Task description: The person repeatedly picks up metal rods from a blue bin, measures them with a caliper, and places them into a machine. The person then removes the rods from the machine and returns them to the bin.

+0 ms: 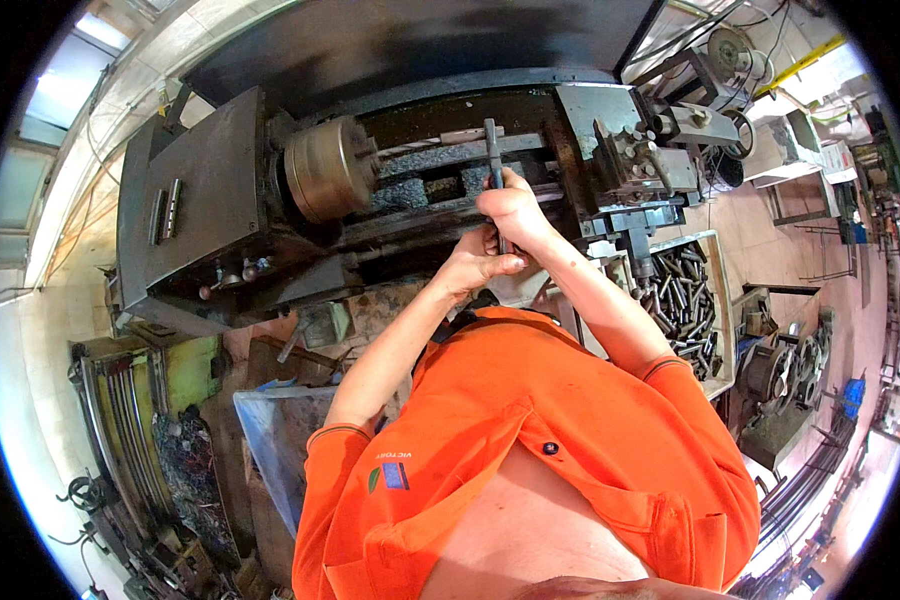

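Note:
In front of my chest, both hands are closed around a slim dark metal bar (pixel 493 150), which stands out past my fingers toward the lathe bed (pixel 420 195). My right hand (pixel 517 212) grips it farther up. Lower down, my left hand (pixel 478 265) has its fingers wrapped about the near end, partly covering it. The bar's exact kind cannot be made out. Left of my hands is the lathe's round brass-coloured chuck (pixel 327 170), apart from them. To their right stands the carriage with its tool post (pixel 630 160).
The grey headstock (pixel 210 200) with levers fills the left, and the tailstock handwheel (pixel 740 135) is at the right. Beside my right arm stands a crate (pixel 727 330) of many short metal rods. A blue plastic sheet (pixel 275 430) lies at the lower left, near long bars (pixel 130 420).

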Demonstrator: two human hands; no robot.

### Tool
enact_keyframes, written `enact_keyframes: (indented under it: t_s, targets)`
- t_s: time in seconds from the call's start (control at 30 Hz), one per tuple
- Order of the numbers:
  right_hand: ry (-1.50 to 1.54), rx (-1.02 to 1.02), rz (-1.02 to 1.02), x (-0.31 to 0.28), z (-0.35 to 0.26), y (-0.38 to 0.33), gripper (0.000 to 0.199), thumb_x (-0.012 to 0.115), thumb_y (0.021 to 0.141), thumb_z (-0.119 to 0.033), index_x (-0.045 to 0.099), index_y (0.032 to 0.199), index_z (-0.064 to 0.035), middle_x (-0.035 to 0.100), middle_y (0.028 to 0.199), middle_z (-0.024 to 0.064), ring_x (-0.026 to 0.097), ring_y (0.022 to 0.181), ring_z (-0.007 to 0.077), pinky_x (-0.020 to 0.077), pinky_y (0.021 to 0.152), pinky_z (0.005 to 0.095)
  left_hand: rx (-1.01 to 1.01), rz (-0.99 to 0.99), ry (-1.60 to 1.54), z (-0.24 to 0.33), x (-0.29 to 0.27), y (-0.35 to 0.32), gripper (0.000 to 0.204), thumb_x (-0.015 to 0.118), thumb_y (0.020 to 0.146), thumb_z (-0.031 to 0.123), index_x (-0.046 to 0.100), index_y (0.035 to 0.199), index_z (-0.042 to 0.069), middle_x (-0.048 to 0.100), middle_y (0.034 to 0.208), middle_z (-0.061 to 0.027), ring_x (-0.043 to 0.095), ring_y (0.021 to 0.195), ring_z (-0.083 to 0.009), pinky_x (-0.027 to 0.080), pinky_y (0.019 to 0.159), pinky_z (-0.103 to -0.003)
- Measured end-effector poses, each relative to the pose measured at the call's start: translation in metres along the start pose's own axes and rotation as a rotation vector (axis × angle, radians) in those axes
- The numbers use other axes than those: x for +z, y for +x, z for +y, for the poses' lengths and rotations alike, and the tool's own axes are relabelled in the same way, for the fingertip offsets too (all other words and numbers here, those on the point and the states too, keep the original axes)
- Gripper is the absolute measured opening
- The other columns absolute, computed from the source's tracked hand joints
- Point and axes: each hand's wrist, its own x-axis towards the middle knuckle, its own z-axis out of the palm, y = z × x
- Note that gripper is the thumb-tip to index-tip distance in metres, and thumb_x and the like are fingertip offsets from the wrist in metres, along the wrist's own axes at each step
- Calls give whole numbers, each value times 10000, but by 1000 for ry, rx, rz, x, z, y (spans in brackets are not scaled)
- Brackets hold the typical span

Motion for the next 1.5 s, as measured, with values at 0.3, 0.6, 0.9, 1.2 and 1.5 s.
enact_keyframes:
  t_s: [0.3, 0.6, 0.9, 1.2, 1.5]
  targets:
    - [-239, -18, -49, 45, -17, -2, 199, 555, 648, -123, 468, 781, -3, 468, 679, 55, 429, 655, 140, 388, 572, 289, 100, 136, -111, -11, -22, -24, 542, 824, 586, 250, 525, 955, -11, 562, 847, -17, 580, 787, -106, 486, 679, -251]
    - [-63, 132, -44, 31, -21, -3, 178, 557, 649, -101, 465, 762, 0, 495, 656, 72, 481, 605, 156, 422, 540, 322, 207, 58, -230, -12, -10, -10, 373, 799, 595, 123, 532, 819, -10, 566, 748, -12, 573, 703, -110, 506, 647, -254]
    - [-1, 259, -100, 45, -36, -9, 216, 505, 678, -60, 423, 875, -28, 444, 595, 59, 418, 409, 137, 331, 349, 310, 177, 123, -178, -19, -26, -14, 220, 719, 597, 47, 546, 727, 8, 535, 655, 7, 515, 576, -83, 402, 514, -227]
    - [-240, 28, -42, 57, -17, 2, 255, 528, 650, -76, 464, 878, 18, 501, 687, 84, 489, 608, 181, 417, 543, 299, 168, 93, 50, -25, -49, -19, 234, 682, 616, -5, 568, 820, -21, 586, 782, -24, 566, 700, -103, 458, 603, -238]
    - [-76, 116, -35, 45, -18, -1, 237, 525, 663, -58, 459, 884, -2, 463, 637, 52, 460, 524, 133, 386, 435, 295, 134, 78, -145, -18, -30, -12, 333, 751, 588, 66, 567, 850, -26, 590, 785, -15, 589, 712, -122, 491, 621, -243]
